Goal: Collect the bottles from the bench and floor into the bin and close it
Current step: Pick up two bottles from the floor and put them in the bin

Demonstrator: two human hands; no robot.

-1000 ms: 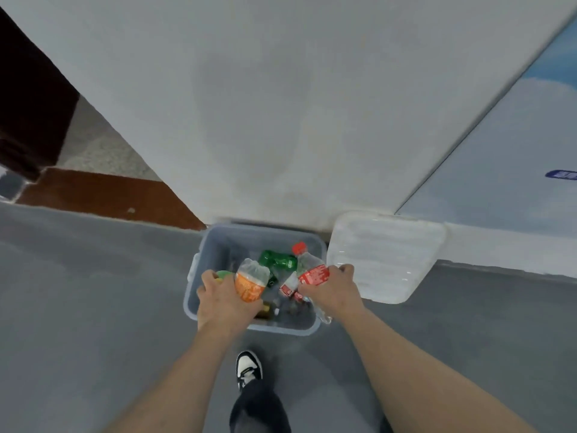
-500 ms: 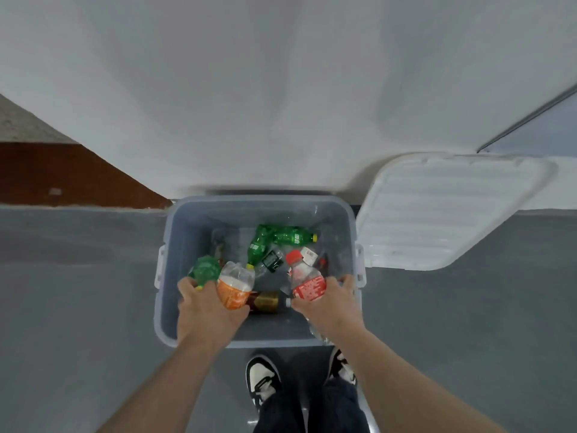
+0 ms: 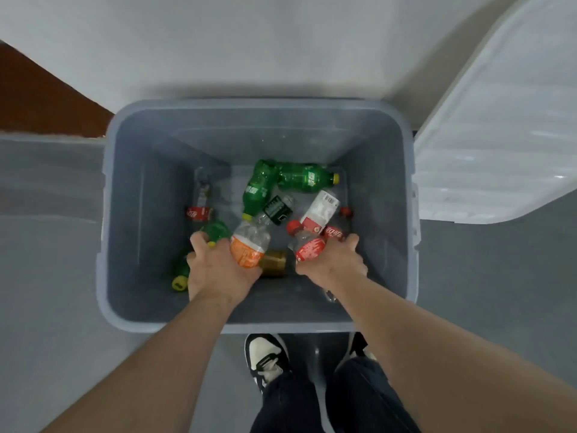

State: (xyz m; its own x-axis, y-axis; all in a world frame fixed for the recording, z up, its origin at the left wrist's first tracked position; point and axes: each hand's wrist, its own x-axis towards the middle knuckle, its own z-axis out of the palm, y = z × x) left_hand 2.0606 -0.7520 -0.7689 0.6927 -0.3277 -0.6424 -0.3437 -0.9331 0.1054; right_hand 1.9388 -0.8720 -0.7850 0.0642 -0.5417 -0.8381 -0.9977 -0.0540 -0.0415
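The open grey bin (image 3: 131, 189) stands on the floor against the wall, directly below me. Both hands are inside its opening. My left hand (image 3: 218, 270) grips a clear bottle with an orange label (image 3: 249, 245) together with a green bottle (image 3: 215, 231). My right hand (image 3: 334, 260) grips a clear bottle with a red label and red cap (image 3: 307, 245). On the bin's bottom lie two green bottles (image 3: 281, 179), a white-and-red labelled bottle (image 3: 320, 210), a dark-labelled bottle (image 3: 276, 209) and several others.
The bin's white lid (image 3: 499, 135) leans against the wall just right of the bin. My two shoes (image 3: 268, 357) stand on the grey floor at the bin's near edge. A brown skirting strip (image 3: 37, 101) runs at the far left.
I have stepped up to the bin and leaned over it, so it fills the view. Both hands, holding the same bottles, have gone lower into the opening.
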